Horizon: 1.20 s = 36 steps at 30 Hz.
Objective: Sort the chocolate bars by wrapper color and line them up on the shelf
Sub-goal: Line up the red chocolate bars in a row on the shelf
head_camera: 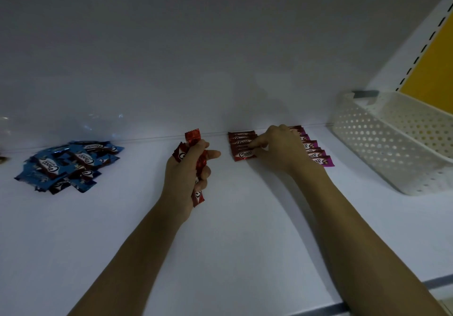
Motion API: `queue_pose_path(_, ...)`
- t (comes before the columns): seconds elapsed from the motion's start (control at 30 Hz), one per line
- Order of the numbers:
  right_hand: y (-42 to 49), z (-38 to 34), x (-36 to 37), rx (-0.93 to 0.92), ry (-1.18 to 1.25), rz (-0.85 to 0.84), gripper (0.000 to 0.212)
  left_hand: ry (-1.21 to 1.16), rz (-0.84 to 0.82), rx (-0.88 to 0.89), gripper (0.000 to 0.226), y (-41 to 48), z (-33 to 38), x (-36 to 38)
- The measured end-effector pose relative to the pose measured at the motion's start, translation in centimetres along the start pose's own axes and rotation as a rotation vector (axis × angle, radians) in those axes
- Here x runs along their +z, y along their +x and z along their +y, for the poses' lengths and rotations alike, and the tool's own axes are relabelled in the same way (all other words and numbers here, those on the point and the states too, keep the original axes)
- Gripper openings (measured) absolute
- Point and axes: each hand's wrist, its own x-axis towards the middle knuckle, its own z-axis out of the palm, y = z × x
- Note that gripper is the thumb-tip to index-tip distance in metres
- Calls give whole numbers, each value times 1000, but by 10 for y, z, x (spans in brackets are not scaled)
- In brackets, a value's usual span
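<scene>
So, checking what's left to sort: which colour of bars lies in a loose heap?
The blue bars, far left: jumbled and overlapping. The red row and purple row lie lined up by the right hand.

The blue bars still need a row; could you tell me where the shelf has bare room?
Bare: the white shelf between the heap of blue-wrapped bars and the left hand gripping red-wrapped bars; also the front strip, crossed by both forearms. Crowded: right hand, red-wrapped row, purple-wrapped row and white perforated basket at right.
</scene>
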Motion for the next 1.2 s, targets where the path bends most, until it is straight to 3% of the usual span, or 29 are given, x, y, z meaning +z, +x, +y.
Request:
queue_pose_path(0.57, 0, 3, -1, 39, 24, 9, 19, -21, -8, -10, 17, -1, -1, -1)
queue_pose_path(0.8, 0, 4, 1, 40, 6, -2, 16, -36, -8, 16, 9, -1, -1, -1)
queue_pose_path(0.87, 1, -3, -1, 34, 177, 24, 12, -26, -13, 30, 10, -1, -1, -1)
queue_pose_path(0.97, -5, -35, -17, 76, 853, -72, 11, -15, -27, 38, 14, -1, -1, -2)
queue_pose_path(1.0, -7, -45, -19, 73, 968, -128, 12, 12, -36, 40, 16, -1, -1, -1)
queue_pose_path(1.1, -11, -57, -16, 41, 1079, -201, 13, 80, -59, 47, 18, -1, -2, -1)
queue_pose_path(1.2, -9, -54, -18, 131, 1268, -231, 15, 36, -46, 8, 28, 0, -1, 0)
